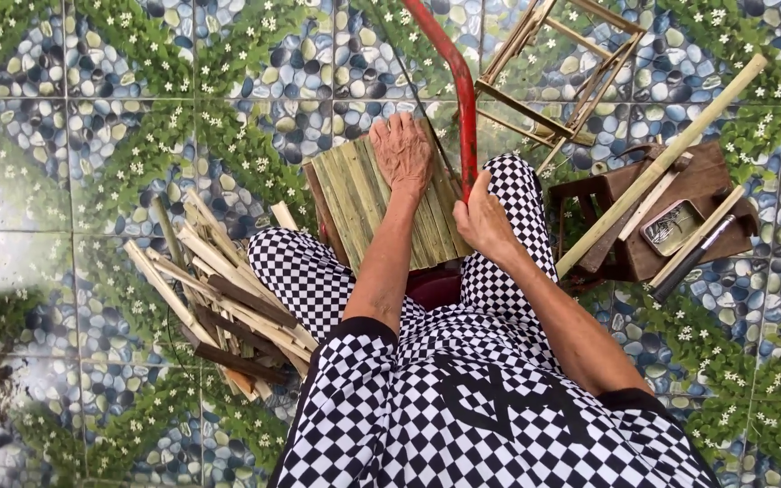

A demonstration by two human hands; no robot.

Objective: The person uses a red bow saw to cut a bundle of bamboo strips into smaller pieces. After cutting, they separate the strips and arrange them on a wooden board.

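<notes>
Head view: the left hand [401, 149] lies palm-down, fingers spread, on a bamboo panel [361, 201] resting on the person's knees. The right hand [481, 220] is closed round a red saw frame [463, 86] at the panel's right edge. Bamboo strips [219, 289] lie on the floor to the left, a wooden stool [680, 194] to the right

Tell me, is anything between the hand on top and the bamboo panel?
Nothing visible. The left hand lies flat on the bamboo slat panel, palm touching the slats. The right hand grips the red saw frame beside the panel.
</notes>
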